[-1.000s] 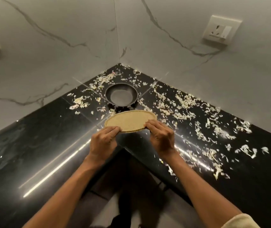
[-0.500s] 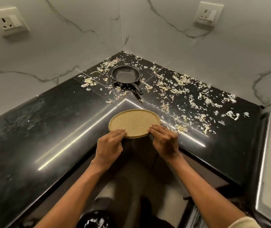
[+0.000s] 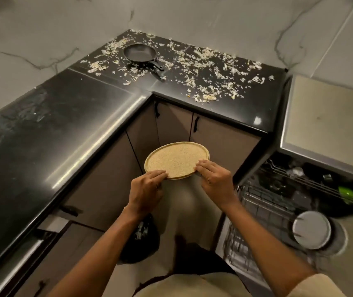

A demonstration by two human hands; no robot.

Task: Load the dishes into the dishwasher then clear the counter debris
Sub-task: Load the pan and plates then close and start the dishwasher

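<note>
The tan plate (image 3: 176,160) hangs level in front of the cabinets, pinched at its near rim by left hand (image 3: 146,189) and right hand (image 3: 216,182). Loading step: next, swing it right into the open dishwasher rack (image 3: 263,211). Debris (image 3: 203,67) covers the tabletop (image 3: 42,129).

Two bare forearms, uncovered from wrist to above the elbow. Left hand (image 3: 146,189) and right hand (image 3: 215,181) without gloves, rings, watch or bands as far as can be seen. Short pale beige sleeve (image 3: 317,286) at the right upper arm, loose at its hem. Same beige cloth across the torso (image 3: 192,286) at the bottom edge. Left sleeve out of view.
</note>
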